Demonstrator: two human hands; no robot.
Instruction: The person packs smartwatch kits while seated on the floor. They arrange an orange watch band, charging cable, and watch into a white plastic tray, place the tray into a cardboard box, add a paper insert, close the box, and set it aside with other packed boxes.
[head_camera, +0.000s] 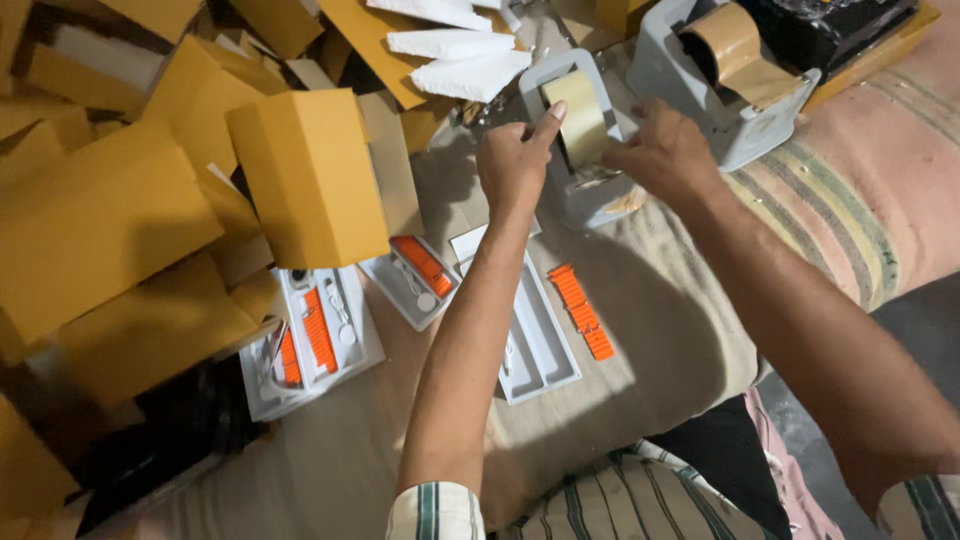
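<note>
tape roll (578, 115) between left hand (512, 160) and right hand (660, 150), both touching

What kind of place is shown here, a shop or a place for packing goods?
Probably an informal packing spot on cloth bedding, not a shop. Yellow cardboard boxes lie heaped beside white trays with orange straps, and both hands, left hand and right hand, work at a tape dispenser.
</note>
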